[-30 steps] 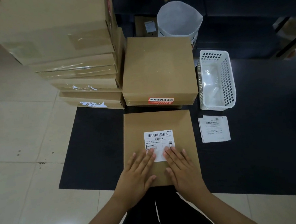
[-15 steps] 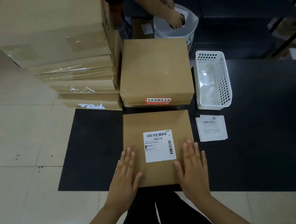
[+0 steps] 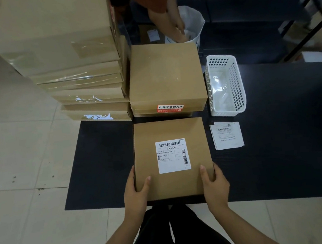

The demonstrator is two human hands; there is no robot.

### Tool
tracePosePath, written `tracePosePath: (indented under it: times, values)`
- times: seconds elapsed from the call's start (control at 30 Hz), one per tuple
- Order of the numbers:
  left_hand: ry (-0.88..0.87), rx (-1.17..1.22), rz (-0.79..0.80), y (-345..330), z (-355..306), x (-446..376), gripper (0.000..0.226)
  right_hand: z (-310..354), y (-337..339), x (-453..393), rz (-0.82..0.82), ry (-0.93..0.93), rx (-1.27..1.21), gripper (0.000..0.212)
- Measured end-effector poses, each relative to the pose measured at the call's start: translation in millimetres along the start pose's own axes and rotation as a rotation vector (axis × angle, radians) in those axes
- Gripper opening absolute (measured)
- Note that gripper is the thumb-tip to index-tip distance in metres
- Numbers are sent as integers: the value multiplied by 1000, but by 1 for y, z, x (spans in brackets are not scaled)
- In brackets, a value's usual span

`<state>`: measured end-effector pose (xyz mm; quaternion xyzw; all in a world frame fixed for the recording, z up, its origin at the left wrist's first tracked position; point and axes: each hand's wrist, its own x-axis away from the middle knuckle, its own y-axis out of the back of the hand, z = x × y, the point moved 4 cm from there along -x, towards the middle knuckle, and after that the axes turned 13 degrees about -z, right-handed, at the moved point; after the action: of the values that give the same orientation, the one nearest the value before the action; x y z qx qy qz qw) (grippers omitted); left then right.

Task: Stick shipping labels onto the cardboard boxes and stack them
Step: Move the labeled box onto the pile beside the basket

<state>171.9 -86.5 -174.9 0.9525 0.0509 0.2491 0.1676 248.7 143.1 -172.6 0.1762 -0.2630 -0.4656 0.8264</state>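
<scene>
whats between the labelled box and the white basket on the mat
A small stack of loose shipping labels lies on the black mat, right of the labelled box and nearer than the white basket, in the head view.

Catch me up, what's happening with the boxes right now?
A person sits at a black mat with a labelled box in front of them. The left hand and right hand grip its near corners, thumbs on top, apparently ready to lift it. The label lies flat on the lid. A short stack sits just behind it and a taller stack to the left. Spare labels lie to the right, by a white basket. A second person reaches into a white bin at the back.
</scene>
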Motion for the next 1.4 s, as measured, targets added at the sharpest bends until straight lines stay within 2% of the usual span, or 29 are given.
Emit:
tracePosePath:
  times: [0.3, 0.47, 0.7, 0.87, 0.97, 1.1, 1.23, 1.4]
  values:
    - [-23, 63, -107, 22, -4, 26, 65, -2, 7, 21, -26, 35, -85, 46]
    - [-80, 78, -115, 0, -13, 50, 63, -13, 39, 11, -35, 59, -145, 47]
    - [-113, 162, -103, -98, -20, 151, 62, -56, 156, -39, -89, 82, -186, 43]
    - [-96, 178, -11, -173, -22, 211, 62, -85, 251, -73, -180, 54, -193, 43]
    - [-99, 162, 30, -214, -31, 232, 63, -94, 291, -95, -208, 33, -209, 31]
    - [-107, 144, 32, -254, -46, 240, 63, -97, 315, -130, -224, 27, -213, 25]
    - [-101, 135, 22, -287, -63, 230, 62, -93, 319, -166, -236, 24, -189, 35]
    - [-129, 134, 44, -326, -96, 212, 60, -75, 320, -216, -238, 21, -194, 35]
